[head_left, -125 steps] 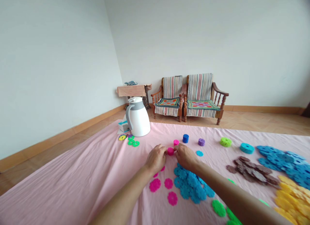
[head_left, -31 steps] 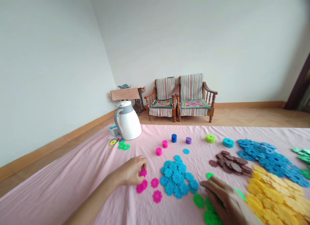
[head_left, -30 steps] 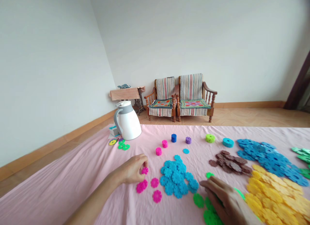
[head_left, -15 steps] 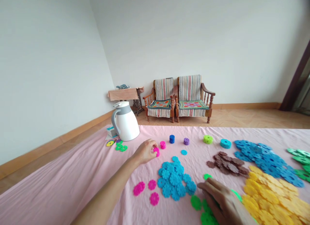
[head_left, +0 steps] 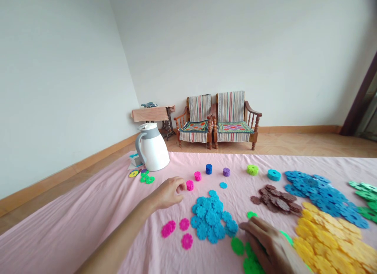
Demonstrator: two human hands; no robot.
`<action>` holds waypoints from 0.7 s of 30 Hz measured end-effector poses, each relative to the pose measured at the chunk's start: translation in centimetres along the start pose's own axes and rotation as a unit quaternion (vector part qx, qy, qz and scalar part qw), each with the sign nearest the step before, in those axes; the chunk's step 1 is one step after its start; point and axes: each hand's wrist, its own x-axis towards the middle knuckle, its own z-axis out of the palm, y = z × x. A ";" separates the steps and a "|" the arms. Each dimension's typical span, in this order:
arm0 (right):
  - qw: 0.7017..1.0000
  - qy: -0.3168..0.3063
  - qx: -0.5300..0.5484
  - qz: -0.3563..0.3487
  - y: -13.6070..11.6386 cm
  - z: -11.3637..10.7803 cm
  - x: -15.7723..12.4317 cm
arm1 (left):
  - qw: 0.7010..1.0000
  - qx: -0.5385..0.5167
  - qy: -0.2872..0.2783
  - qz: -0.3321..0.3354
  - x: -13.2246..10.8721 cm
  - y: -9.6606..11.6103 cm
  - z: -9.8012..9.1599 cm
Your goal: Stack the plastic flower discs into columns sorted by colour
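While the person leaned over a surface covered with a pink cloth (head_left: 97,211), the left hand (head_left: 168,192) hovered just beside a short pink stack (head_left: 190,185) of flower-shaped plastic discs, fingers loosely curled and holding nothing, its fingertips (head_left: 180,187) close to the stack but apart from it. The pink stack stood upright just beyond a heap of turquoise discs (head_left: 212,219), which serves here as the landmark. A second pink stack (head_left: 197,176), a dark blue stack (head_left: 209,169) and a purple stack (head_left: 226,171) stood in a row farther beyond the heap, with a lime stack (head_left: 252,170) and a teal stack (head_left: 273,175) to their right. Left of the heap lay three loose pink discs (head_left: 180,230), flat on the cloth. Right of and nearer than the heap, the right hand (head_left: 269,246) rested palm down on loose green discs (head_left: 249,258), fingers flat and spread; whether it gripped one could not be told. Further right of the heap lay brown discs (head_left: 277,198), blue discs (head_left: 321,192) and yellow discs (head_left: 330,236). Far beyond the heap, to the left, a white jug (head_left: 151,147) stood on the cloth, and two wooden armchairs (head_left: 218,118) stood against the wall.
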 end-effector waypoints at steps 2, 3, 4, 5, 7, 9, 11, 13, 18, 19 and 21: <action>1.000 -0.001 0.000 -0.001 -0.1 -0.1 0.0 | 0.996 -0.005 -0.089 -0.012 -2.0 0.4 -0.7; 1.000 -0.003 0.001 -0.002 -0.1 -0.1 0.1 | 0.993 -0.007 -0.117 -0.025 -3.0 0.6 -1.0; 1.000 -0.005 0.003 -0.003 -0.1 -0.1 0.1 | 0.990 -0.006 -0.137 -0.036 -4.0 0.8 -1.2; 1.000 -0.007 0.004 -0.002 -0.1 -0.1 0.1 | 0.987 -0.004 -0.150 -0.048 -4.8 0.9 -1.2; 1.000 -0.008 0.006 -0.001 -0.1 0.0 0.1 | 0.985 0.002 -0.158 -0.064 -6.0 1.1 -1.2; 1.000 -0.003 0.010 0.000 -0.1 0.1 0.0 | 0.986 0.005 -0.152 -0.071 -6.7 1.3 -1.0; 1.000 0.001 0.013 0.000 0.0 0.1 -0.1 | 0.987 0.009 -0.143 -0.074 -7.0 1.5 -0.8; 1.000 -0.004 0.012 -0.001 0.1 0.2 -0.1 | 0.988 0.023 -0.135 -0.074 -7.2 1.7 -0.6; 0.999 -0.034 0.020 0.015 0.0 0.3 0.0 | 0.990 0.057 -0.110 -0.065 -7.0 1.9 -0.3; 0.999 -0.041 0.025 0.020 0.0 0.3 0.0 | 0.991 0.054 -0.102 -0.062 -6.8 1.8 -0.3; 0.998 -0.053 0.033 0.024 0.0 0.4 0.0 | 0.995 0.042 -0.076 -0.052 -6.2 1.6 0.0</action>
